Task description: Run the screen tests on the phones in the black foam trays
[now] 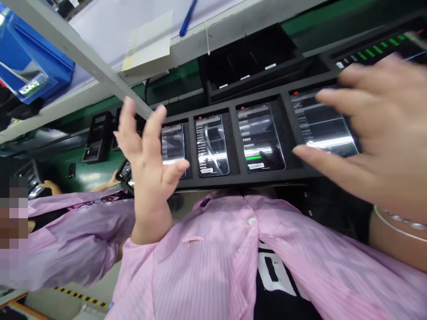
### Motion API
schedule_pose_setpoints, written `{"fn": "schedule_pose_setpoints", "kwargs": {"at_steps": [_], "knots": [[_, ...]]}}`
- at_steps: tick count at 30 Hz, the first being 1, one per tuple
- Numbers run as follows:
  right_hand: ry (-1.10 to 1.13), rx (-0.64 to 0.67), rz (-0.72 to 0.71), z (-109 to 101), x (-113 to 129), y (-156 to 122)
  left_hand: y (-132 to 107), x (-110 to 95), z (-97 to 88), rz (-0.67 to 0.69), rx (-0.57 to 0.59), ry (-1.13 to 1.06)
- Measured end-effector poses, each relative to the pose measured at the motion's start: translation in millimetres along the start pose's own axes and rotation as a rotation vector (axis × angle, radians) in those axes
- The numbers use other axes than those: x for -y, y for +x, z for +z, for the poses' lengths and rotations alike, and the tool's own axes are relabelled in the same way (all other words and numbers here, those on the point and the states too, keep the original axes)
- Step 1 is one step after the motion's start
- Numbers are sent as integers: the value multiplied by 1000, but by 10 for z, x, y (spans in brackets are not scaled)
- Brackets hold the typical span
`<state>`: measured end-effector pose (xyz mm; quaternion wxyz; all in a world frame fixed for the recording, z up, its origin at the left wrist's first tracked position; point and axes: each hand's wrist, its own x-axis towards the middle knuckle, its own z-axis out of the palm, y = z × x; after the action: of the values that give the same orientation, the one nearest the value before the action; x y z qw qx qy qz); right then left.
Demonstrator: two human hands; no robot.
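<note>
A black foam tray (233,180) holds several phones with lit screens side by side. My left hand (147,155) is raised in front of the leftmost phone (174,146), fingers spread, holding nothing. My right hand (373,133) reaches over the rightmost phone (322,124) with fingers stretched apart, thumb by its near edge and fingertips by its far edge. The hand is blurred by motion. Two more phones (212,144) (260,138) lie uncovered between my hands. A bracelet (400,222) sits on my right wrist. My pink striped coat (213,258) fills the bottom.
A co-worker in a pink coat (76,231) stands at my left, a hand (50,184) out on the green bench and another by a phone (124,171). Overhead are a blue bin (30,58), a paper note (150,42) and a blue pen (187,18). A black tray (250,66) sits behind.
</note>
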<state>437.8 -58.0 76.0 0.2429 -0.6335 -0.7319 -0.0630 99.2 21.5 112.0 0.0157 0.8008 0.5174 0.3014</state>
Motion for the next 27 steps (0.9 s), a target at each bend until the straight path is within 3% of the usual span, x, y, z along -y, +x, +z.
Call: {"fn": "schedule_pose_setpoints", "kwargs": {"at_steps": [2,5,10,24,27], "knots": [[168,30,-69,96,84,-82,-193,-16,104,-9,108,-27],[243,131,-86,321,151,-104,-324,63,376,-28,230,-31],[272,180,-81,586,186,-72,-321,169,662,-68,246,10],[159,210,-106,662,308,-80,-315,93,768,-96,310,59],[123,236,-103,622,282,-59,-269,119,701,-73,277,48]]}}
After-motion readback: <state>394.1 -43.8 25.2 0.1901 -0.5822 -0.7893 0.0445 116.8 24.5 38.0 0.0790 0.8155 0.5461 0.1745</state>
